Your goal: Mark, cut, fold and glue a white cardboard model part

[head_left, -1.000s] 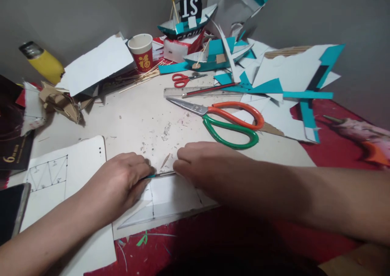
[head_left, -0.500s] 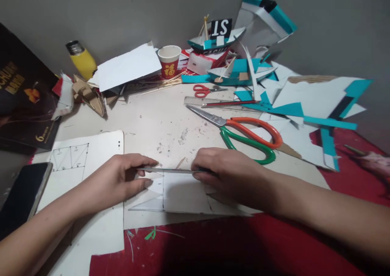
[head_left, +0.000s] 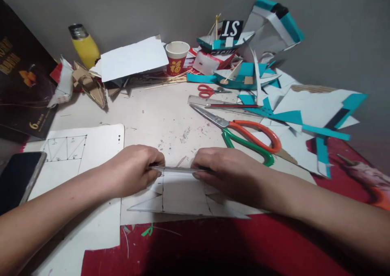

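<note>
My left hand (head_left: 134,171) and my right hand (head_left: 227,171) pinch the two ends of a folded white card piece (head_left: 179,194) that lies on the pale cardboard work board (head_left: 152,117). Its upper flap stands up as a thin edge between my fingers. The flat part bears pencil lines and tapers to points at left and right. Both hands have their fingers closed on that raised edge. Big scissors (head_left: 243,133) with orange and green handles lie just beyond my right hand.
A white sheet (head_left: 91,146) with a drawn truss lies at left, beside a dark phone (head_left: 18,178). Small red scissors (head_left: 209,90), a ruler (head_left: 213,102), a paper cup (head_left: 177,57), a yellow bottle (head_left: 83,46) and teal-and-white card scraps (head_left: 304,105) crowd the back and right.
The view shifted and the card's upper flap has been lifted upright between my hands. My left fingers have closed in tighter on its left end.
</note>
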Motion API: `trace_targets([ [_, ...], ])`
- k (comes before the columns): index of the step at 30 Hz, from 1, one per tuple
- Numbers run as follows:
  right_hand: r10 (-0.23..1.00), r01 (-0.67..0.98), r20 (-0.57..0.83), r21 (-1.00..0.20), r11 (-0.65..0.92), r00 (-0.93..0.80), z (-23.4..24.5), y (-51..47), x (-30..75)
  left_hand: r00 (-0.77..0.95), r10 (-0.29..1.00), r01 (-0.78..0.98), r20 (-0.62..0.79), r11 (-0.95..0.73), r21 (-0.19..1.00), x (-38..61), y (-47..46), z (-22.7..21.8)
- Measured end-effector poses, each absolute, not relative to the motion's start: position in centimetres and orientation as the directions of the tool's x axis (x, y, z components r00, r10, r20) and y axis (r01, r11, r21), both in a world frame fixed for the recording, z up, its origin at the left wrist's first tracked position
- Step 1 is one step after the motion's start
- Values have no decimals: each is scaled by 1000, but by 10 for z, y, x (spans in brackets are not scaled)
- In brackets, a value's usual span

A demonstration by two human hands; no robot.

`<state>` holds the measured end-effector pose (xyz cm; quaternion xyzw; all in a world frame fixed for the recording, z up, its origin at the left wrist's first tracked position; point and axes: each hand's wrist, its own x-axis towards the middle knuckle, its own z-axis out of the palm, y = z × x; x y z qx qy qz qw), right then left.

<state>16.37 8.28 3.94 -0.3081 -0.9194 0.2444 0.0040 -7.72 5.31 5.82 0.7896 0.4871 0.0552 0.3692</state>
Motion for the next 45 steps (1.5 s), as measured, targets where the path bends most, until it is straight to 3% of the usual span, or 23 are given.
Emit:
trace_targets([
  [2,574,574,-152,-451,684,-804,41,83,164,502,812,689,-297,-167,706,-80,51,61],
  [5,632,594,-147,-549,588,-761,47,86,166,399,878,507,-263,28,862,-91,52,67],
  [9,804,596,-103,-727,341,-585,57,85,169,-33,999,195,-39,45,980,-109,60,72],
  [12,898,525,-118,-840,138,-424,61,79,168,-264,963,-56,-46,33,998,-109,61,69],
  [17,940,369,-122,-929,5,-319,57,69,161,-25,966,-356,-258,233,905,-70,37,54],
  [19,942,327,-98,-945,14,-322,54,64,156,117,960,-429,-256,281,859,-51,28,50],
  [22,931,279,39,-949,149,-364,50,58,150,181,932,-508,-313,361,782,-30,28,52],
  [25,882,306,248,-871,384,-401,44,54,147,147,917,-583,-372,384,716,-17,37,61],
  [28,825,325,333,-801,503,-456,38,52,147,104,923,-595,-372,357,720,-11,43,68],
  [33,791,422,312,-711,562,-527,31,50,146,101,927,-591,-361,348,728,-5,43,72],
  [38,782,494,194,-680,543,-592,35,48,142,102,934,-559,-343,339,757,-3,46,73],
  [45,758,482,52,-742,465,-650,46,45,140,130,946,-514,-296,320,796,-12,55,74],
])
